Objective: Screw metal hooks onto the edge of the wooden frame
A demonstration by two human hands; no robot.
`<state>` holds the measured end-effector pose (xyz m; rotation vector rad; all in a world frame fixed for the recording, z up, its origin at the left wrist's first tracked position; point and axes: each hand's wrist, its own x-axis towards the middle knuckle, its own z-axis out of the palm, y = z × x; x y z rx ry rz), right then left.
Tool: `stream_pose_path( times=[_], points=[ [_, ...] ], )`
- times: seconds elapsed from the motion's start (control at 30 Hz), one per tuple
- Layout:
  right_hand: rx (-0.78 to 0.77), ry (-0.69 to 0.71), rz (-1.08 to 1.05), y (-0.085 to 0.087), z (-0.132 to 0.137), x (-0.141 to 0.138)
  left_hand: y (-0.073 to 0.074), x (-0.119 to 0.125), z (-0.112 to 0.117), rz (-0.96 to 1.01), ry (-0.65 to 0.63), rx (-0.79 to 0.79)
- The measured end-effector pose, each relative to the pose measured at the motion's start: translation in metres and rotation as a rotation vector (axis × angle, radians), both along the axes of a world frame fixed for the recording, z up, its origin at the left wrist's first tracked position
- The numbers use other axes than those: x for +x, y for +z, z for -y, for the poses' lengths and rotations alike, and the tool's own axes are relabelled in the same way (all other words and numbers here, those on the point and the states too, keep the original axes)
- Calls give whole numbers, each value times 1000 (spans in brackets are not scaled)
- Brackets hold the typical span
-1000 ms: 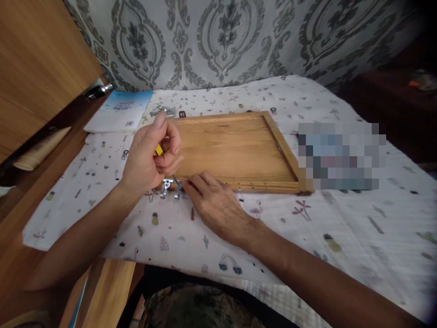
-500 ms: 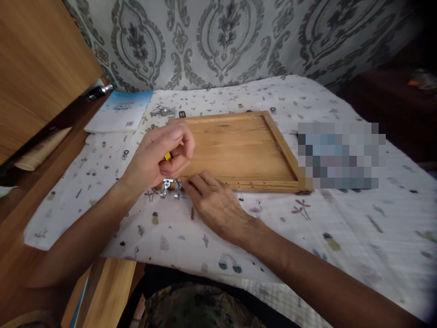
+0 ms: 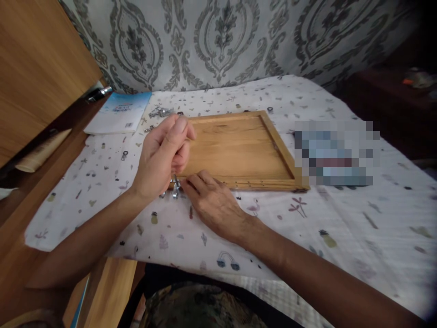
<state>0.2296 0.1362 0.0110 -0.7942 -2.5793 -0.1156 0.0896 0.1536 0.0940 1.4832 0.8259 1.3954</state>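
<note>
A shallow wooden frame (image 3: 235,146) with a recessed panel lies on the cloth. My left hand (image 3: 164,150) is closed in an upright fist above its front left corner. The fist is wrapped round what looks like a screwdriver (image 3: 175,177); only a bit of thin shaft shows below the fingers, and the handle is hidden. Under it, shiny metal hooks (image 3: 175,190) sit at the frame's front edge, partly covered by the fist. My right hand (image 3: 215,202) lies just right of them, its bent fingers gripping the front rail.
Behind the left fist lie more metal pieces (image 3: 160,112). A blue and white booklet (image 3: 119,113) rests at the back left, with a beige tube (image 3: 43,150) on the wooden ledge beside it. A blurred-out item (image 3: 336,157) lies right of the frame. Patterned fabric (image 3: 225,41) hangs behind.
My left fist has turned more upright, and the yellow bit that showed inside it is now hidden. The hooks are more covered. My right hand stays at the rail.
</note>
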Motion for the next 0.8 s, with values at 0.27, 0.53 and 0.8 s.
stream_pose_path(
  times=[0.27,0.53,0.8],
  points=[
    [6,-19,14,0,1,0,5,-3,-5,-82,-54,-59],
    [10,-25,12,1,1,0,4,-1,-3,-78,-157,-5],
    [-53,-36,-29,1,0,0,8,-9,-2,27,-70,95]
  ],
)
